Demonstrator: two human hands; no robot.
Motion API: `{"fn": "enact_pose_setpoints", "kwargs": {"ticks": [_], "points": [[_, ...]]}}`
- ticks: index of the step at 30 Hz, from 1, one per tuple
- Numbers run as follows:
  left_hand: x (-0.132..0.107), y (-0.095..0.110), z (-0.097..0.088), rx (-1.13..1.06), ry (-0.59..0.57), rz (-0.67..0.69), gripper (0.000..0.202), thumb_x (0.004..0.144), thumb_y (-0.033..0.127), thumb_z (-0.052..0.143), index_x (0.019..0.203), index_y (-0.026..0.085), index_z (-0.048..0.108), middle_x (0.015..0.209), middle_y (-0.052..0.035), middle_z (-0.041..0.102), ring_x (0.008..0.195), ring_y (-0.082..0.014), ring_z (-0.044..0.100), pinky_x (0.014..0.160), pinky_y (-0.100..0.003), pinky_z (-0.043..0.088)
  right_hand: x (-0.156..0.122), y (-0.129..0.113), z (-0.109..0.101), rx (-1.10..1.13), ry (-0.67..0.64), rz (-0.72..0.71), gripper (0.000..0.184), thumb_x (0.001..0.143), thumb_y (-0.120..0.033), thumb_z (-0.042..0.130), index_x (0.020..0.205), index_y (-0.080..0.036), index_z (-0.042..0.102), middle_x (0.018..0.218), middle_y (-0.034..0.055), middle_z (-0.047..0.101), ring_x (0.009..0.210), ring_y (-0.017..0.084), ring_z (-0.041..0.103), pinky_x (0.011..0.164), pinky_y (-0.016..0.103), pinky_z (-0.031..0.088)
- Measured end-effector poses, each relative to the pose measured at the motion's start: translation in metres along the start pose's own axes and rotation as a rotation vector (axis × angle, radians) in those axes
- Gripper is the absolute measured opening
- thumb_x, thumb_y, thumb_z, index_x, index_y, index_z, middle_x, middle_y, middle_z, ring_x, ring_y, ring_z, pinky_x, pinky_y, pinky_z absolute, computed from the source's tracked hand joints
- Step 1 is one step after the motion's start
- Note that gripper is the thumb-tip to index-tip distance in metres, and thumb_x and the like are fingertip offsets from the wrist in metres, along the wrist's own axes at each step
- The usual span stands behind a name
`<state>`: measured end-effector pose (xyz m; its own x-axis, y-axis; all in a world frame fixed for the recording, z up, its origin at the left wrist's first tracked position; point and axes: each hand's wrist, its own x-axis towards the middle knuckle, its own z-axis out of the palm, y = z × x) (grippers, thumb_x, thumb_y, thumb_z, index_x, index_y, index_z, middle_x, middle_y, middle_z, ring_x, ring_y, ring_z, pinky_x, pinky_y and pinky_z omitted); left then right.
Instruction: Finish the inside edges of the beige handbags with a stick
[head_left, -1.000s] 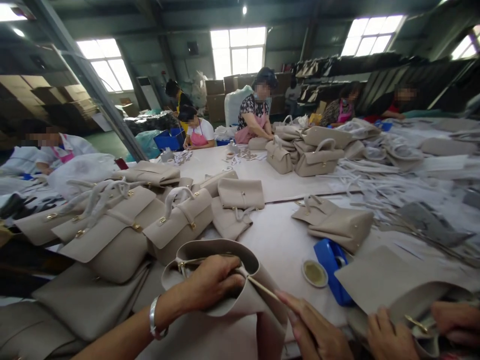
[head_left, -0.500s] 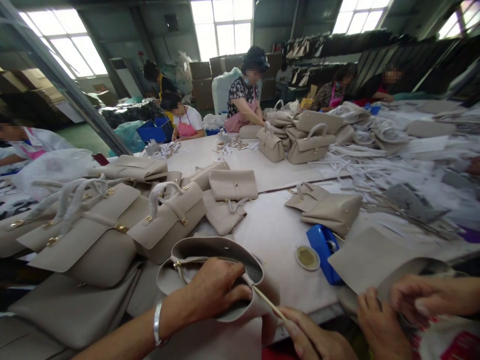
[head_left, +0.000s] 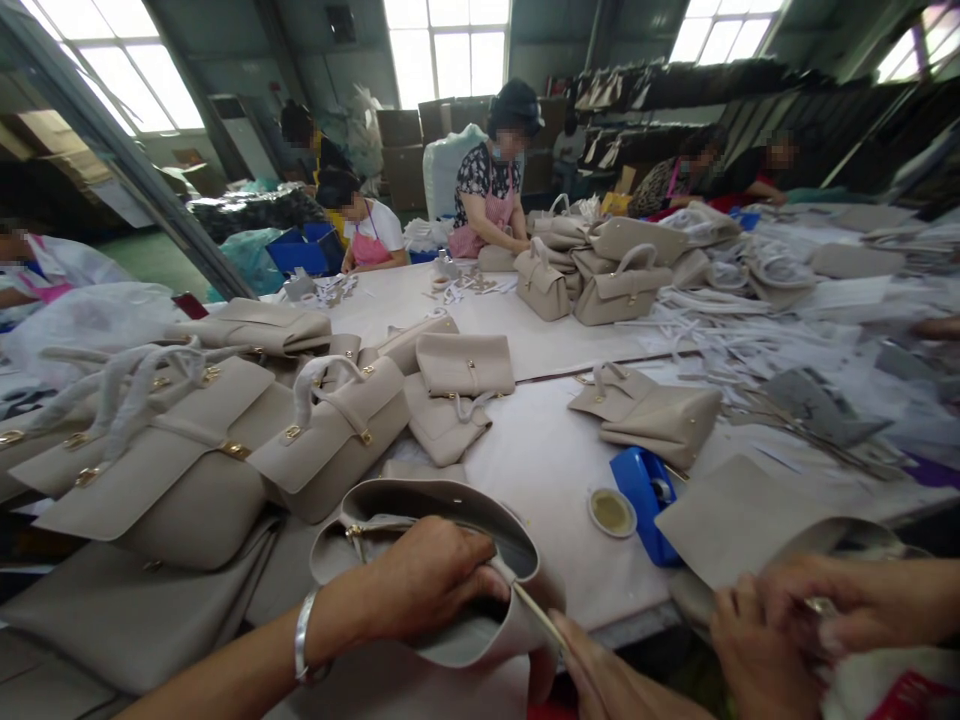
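Note:
My left hand (head_left: 427,580), with a silver bangle on the wrist, is closed on the rim of an unfinished beige bag (head_left: 420,505) that stands open at the table's near edge. My right hand (head_left: 607,680) is at the bottom edge and pinches a thin wooden stick (head_left: 536,612) whose tip meets the bag's edge beside my left fingers. To the right, two hands of another person (head_left: 795,625) work on a beige leather piece (head_left: 742,520).
Finished beige handbags (head_left: 330,435) are heaped on the left and further back (head_left: 622,285). A small glue tin (head_left: 611,512) and a blue tape dispenser (head_left: 645,490) lie on the white table (head_left: 547,460). Loose straps cover the right side. Several seated workers are at the far end.
The view has tilted down a little since one second ago. My hands keep their hold on the bag and stick, the stick sliding slightly lower. The neighbour's hands have closed over their piece.

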<state>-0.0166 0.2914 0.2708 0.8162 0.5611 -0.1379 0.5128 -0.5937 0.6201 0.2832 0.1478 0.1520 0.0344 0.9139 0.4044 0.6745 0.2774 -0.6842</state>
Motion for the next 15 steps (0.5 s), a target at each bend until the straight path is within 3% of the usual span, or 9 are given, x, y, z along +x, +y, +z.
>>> {"fn": "enact_pose_setpoints", "kwargs": {"ticks": [2,4,8,11,15], "points": [[0.000,0.000,-0.002,-0.074,-0.001,-0.002,0.024,0.096,0.031,0.057,0.076,0.018,0.054,0.068,0.0049,0.054,0.060,-0.0087,0.046,0.060,-0.022,0.033,-0.004,0.037,-0.019,-0.055,0.073,0.017,0.043,0.098,-0.044,0.034,0.085,-0.034,0.073,0.060,0.0099,0.060,0.068,0.024,0.065,0.041,0.030,0.043],[0.001,-0.001,0.000,-0.093,0.013,-0.006,0.025,0.096,0.030,0.058,0.074,0.018,0.055,0.064,0.0054,0.050,0.058,-0.0083,0.043,0.058,-0.022,0.030,-0.011,0.069,-0.034,-0.186,0.107,0.036,0.052,0.099,-0.041,0.026,0.072,-0.031,0.069,0.062,0.0132,0.056,0.073,0.026,0.062,0.043,0.034,0.037],[0.004,-0.003,0.005,-0.076,0.017,0.020,0.026,0.094,0.028,0.059,0.071,0.017,0.055,0.062,0.0051,0.048,0.056,-0.0080,0.040,0.056,-0.023,0.028,-0.027,0.113,-0.044,-0.495,0.030,0.013,0.058,0.098,-0.040,0.022,0.058,-0.027,0.063,0.069,0.0167,0.059,0.086,0.030,0.058,0.055,0.040,0.036],[0.005,-0.005,0.011,-0.059,0.002,0.061,0.023,0.093,0.025,0.060,0.072,0.017,0.056,0.064,0.0045,0.052,0.056,-0.0083,0.042,0.055,-0.024,0.027,-0.025,0.126,-0.043,-0.488,-0.065,0.078,0.058,0.097,-0.042,0.027,0.059,-0.027,0.067,0.072,0.0159,0.064,0.096,0.032,0.060,0.063,0.042,0.041],[0.008,-0.004,0.027,0.015,0.001,0.130,0.030,0.094,0.033,0.056,0.068,0.019,0.057,0.061,0.0028,0.056,0.054,-0.0099,0.046,0.052,-0.026,0.029,-0.023,0.117,-0.047,-0.446,-0.079,0.144,0.047,0.094,-0.048,0.041,0.064,-0.031,0.072,0.068,0.0086,0.067,0.096,0.028,0.064,0.071,0.040,0.047]]}}
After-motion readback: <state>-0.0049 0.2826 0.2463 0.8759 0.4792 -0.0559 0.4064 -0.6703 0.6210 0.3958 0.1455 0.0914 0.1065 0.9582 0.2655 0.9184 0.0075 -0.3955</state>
